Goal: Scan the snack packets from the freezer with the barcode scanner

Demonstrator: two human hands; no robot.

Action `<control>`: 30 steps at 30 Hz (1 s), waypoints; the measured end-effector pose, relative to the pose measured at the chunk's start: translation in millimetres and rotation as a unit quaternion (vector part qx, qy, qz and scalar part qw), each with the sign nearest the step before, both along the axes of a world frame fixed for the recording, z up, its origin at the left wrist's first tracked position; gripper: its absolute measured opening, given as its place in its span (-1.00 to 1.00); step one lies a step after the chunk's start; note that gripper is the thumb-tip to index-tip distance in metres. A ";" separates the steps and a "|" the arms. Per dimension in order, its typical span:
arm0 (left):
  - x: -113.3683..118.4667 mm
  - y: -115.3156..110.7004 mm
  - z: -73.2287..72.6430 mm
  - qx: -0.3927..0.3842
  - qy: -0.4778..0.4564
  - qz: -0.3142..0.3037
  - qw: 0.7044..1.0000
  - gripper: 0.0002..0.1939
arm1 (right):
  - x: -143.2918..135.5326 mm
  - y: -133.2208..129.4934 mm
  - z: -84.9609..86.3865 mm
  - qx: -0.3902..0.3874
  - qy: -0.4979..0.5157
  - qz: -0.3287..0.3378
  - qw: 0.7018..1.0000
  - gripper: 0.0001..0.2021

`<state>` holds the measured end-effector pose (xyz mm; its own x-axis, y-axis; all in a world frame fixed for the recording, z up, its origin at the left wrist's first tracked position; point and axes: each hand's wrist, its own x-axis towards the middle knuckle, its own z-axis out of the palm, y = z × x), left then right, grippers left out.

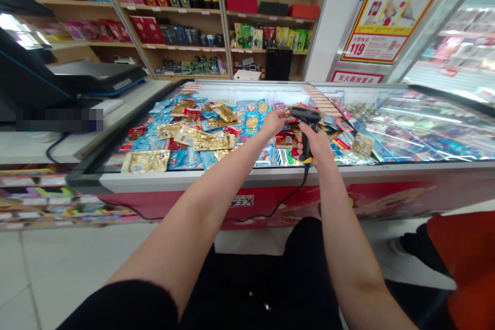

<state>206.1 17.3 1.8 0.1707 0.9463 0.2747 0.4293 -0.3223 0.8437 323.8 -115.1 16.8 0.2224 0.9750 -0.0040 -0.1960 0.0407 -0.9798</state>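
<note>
My right hand point(316, 143) is wrapped around the grip of a black handheld barcode scanner point(306, 114) with a yellow patch at its base. The scanner's head points left, close to the fingertips of my left hand point(274, 121). Those fingers are pinched on a small reddish packet, mostly hidden by the hand and the scanner. Under both hands lies a heap of snack packets in gold, blue and red. A flat gold packet point(145, 161) rests at the heap's front left corner, and another gold packet point(362, 145) lies to the right of my right hand.
The packets lie on a chest freezer point(185, 182) with a glass top. A black cable point(286, 197) hangs from the scanner across its red front. At left stands a counter point(116, 124) with a dark machine. A person in orange point(464, 258) is close on the right.
</note>
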 end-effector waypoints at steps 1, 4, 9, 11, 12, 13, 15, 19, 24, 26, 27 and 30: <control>-4.6 -2.9 -0.2 0.013 0.027 0.004 1.000 -0.67 | -1.8 1.1 -1.6 -0.003 0.002 0.005 1.000 -0.64; -22.9 -10.1 0.7 0.038 0.089 0.042 0.994 -0.64 | -11.3 4.9 -5.7 -0.005 0.006 0.022 1.000 -0.66; -70.5 -11.6 3.1 0.050 0.131 0.104 0.985 -0.58 | -39.0 7.2 -7.5 -0.023 0.002 0.068 0.997 -0.70; -95.8 -11.2 4.2 0.062 0.151 0.129 0.978 -0.57 | -53.5 6.1 -6.9 -0.034 -0.007 0.080 0.996 -0.69; -109.4 -11.5 4.8 0.068 0.159 0.143 0.974 -0.57 | -61.2 5.5 -6.6 -0.041 -0.015 0.087 0.995 -0.68; -123.2 -12.1 5.4 0.070 0.166 0.158 0.971 -0.58 | -69.0 5.1 -6.4 -0.048 -0.022 0.095 0.994 -0.68; -150.9 -14.1 6.5 0.066 0.180 0.185 0.964 -0.60 | -84.3 4.9 -6.6 -0.057 -0.026 0.116 0.991 -0.70; -200.9 -19.5 10.1 0.048 0.227 0.207 0.951 -0.72 | -110.7 7.1 -9.0 -0.065 -0.025 0.144 0.987 -0.72; -237.0 -30.1 16.7 -0.015 0.336 0.126 0.933 -0.67 | -133.4 10.6 -11.3 -0.062 -0.035 0.163 0.984 -0.71; -240.8 -36.6 17.2 -0.024 0.374 0.099 0.922 -0.54 | -140.0 11.1 -11.5 -0.062 -0.034 0.178 0.982 -0.71; -240.9 -40.2 16.7 -0.023 0.392 0.093 0.915 -0.49 | -142.8 11.2 -11.6 -0.064 -0.034 0.184 0.980 -0.71; -237.5 -50.3 12.4 -0.010 0.430 0.102 0.897 -0.42 | -149.7 11.2 -11.9 -0.072 -0.044 0.190 0.978 -0.72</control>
